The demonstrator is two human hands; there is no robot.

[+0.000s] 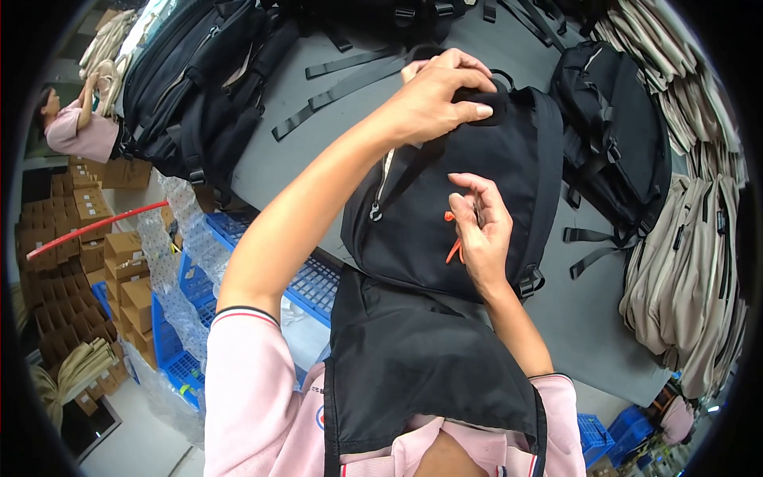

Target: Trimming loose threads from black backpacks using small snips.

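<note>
A black backpack lies on the grey table in front of me. My left hand reaches across to its top end. Its thumb and fingers close on a black padded flap beside the top loop. Over the bag's front panel is my right hand, fingers curled round small scissors with orange handles. The palm hides most of the scissors, so their blades are hard to make out. An open zipper with a ring pull runs along the bag's left side.
More black backpacks lie at the left and right on the grey table. Beige bags are piled along the right edge. Blue crates and cardboard boxes stand left. Another person works at far left.
</note>
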